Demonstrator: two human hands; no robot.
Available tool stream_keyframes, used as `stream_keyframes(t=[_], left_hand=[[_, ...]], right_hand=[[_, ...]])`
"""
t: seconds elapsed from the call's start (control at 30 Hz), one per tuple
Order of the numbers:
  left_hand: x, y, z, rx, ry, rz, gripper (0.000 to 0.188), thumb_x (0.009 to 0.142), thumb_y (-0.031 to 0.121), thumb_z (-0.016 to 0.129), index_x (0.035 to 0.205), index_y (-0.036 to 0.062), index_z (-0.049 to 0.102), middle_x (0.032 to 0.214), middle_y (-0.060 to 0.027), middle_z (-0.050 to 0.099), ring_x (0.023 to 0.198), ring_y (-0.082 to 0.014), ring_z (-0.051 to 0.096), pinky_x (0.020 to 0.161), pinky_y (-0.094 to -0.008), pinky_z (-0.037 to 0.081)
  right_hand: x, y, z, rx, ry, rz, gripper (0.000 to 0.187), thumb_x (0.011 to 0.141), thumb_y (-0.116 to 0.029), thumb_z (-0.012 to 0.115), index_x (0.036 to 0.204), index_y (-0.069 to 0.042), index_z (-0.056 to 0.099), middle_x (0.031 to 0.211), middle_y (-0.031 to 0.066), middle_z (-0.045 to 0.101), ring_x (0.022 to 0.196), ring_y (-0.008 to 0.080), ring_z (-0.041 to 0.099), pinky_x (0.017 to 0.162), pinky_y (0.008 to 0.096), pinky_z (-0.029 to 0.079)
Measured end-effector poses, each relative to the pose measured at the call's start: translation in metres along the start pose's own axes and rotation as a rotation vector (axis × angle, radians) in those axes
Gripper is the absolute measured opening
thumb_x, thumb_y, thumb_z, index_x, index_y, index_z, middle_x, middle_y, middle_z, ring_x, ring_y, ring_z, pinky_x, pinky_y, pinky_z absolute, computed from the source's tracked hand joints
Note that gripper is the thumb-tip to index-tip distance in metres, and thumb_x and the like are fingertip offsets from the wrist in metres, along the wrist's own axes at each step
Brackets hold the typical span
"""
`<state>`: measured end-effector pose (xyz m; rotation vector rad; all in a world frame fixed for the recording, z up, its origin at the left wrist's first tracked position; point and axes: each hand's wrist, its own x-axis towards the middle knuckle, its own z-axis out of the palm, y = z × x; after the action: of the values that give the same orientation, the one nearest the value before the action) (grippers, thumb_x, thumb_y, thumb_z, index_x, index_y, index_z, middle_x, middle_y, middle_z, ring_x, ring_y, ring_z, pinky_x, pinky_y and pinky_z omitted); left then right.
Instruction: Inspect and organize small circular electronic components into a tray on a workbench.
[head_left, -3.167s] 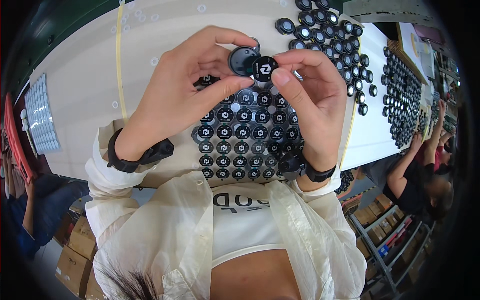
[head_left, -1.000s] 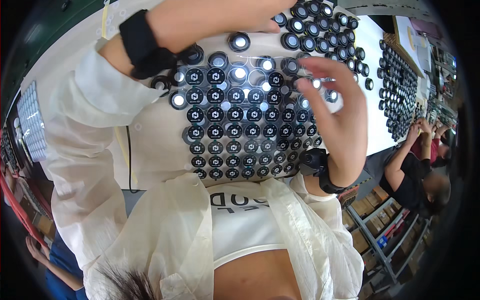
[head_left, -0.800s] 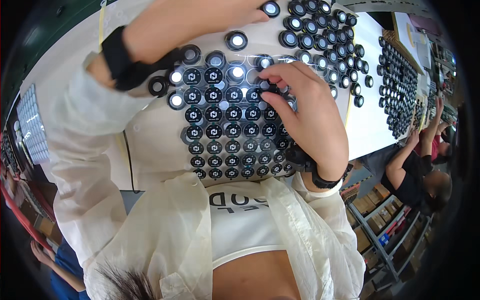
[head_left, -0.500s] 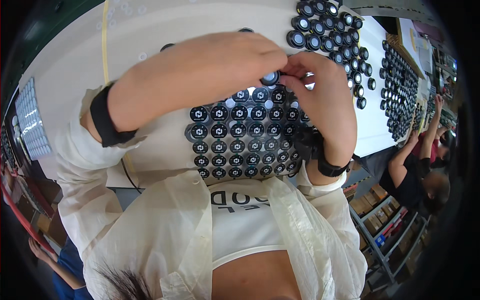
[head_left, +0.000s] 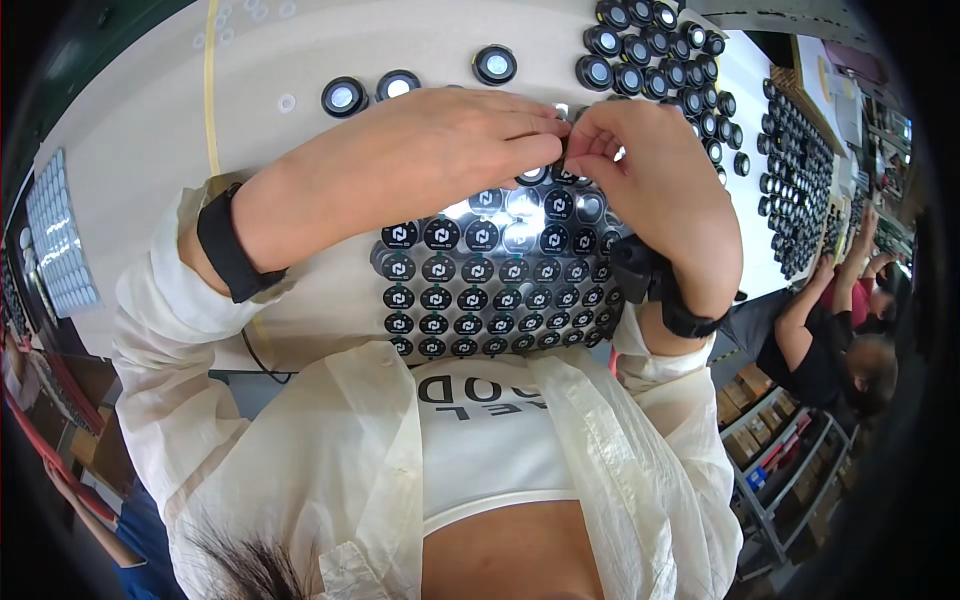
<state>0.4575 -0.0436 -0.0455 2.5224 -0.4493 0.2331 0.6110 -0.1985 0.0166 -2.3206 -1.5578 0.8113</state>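
A clear sheet of round black labels (head_left: 440, 268), each with a white emblem, lies in front of me on the table. My left hand (head_left: 500, 135) reaches across its far edge, fingers curled over a round black part (head_left: 531, 176) with a pale centre, which shows only partly beneath them. Close beside it, my right hand (head_left: 640, 150) pinches thumb and forefinger together at a black label (head_left: 566, 174) along the sheet's far side. The fingertips hide most of that label.
Beyond my left arm stand separate round black parts (head_left: 495, 64) with pale centres. Many more such parts (head_left: 655, 42) crowd the far right, continuing onto a white surface (head_left: 745, 225). A tray of pale discs (head_left: 62, 235) lies far left. Several people work at the sides.
My left hand has come slightly nearer, uncovering round parts behind it. The black part under it has shifted nearer too. My right forearm has moved a little right.
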Motion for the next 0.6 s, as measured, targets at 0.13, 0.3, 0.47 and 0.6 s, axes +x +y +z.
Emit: stream_keyframes(t=[0.13, 0.3, 0.47, 0.6], left_hand=[[0.002, -0.006, 0.007, -0.005, 0.041, 0.005, 0.038, 0.082, 0.011, 0.069, 0.117, 0.0015, 0.057, 0.134, -0.0121, 0.058, 0.121, -0.0296, 0.058, 0.094, -0.0398, 0.053], [0.010, -0.003, -0.018, -0.328, 0.231, 0.003, 0.039, 0.077, 0.005, 0.076, 0.114, -0.0003, 0.064, 0.126, -0.0120, 0.064, 0.119, -0.0266, 0.061, 0.093, -0.0369, 0.052], [-0.009, 0.000, -0.042, -0.682, 0.320, -0.316, 0.046, 0.070, -0.005, 0.074, 0.115, -0.0031, 0.065, 0.115, -0.0120, 0.068, 0.117, -0.0172, 0.062, 0.093, -0.0309, 0.051], [-0.012, 0.009, -0.034, -0.901, 0.387, -0.430, 0.050, 0.076, -0.008, 0.072, 0.123, -0.0035, 0.056, 0.113, -0.0156, 0.069, 0.106, -0.0188, 0.068, 0.097, -0.0311, 0.052]], right_hand=[[-0.022, -0.009, -0.002, 0.057, 0.078, 0.048, 0.009, 0.076, 0.001, 0.071, 0.084, 0.001, 0.067, 0.077, 0.0122, 0.068, 0.070, 0.0232, 0.067, 0.069, 0.0339, 0.052], [-0.048, -0.018, -0.022, 0.362, 0.457, 0.077, 0.010, 0.083, -0.001, 0.075, 0.084, 0.002, 0.065, 0.081, 0.0052, 0.068, 0.086, 0.0155, 0.065, 0.086, 0.0301, 0.048], [-0.042, -0.016, 0.002, 1.053, 0.514, -0.083, 0.022, 0.085, 0.003, 0.074, 0.103, 0.002, 0.061, 0.100, 0.0083, 0.066, 0.103, 0.0181, 0.061, 0.095, 0.0329, 0.045], [-0.029, -0.024, 0.024, 1.322, 0.427, -0.088, 0.025, 0.089, 0.002, 0.071, 0.111, 0.003, 0.059, 0.105, 0.0085, 0.065, 0.099, 0.0115, 0.061, 0.090, 0.0255, 0.048]])
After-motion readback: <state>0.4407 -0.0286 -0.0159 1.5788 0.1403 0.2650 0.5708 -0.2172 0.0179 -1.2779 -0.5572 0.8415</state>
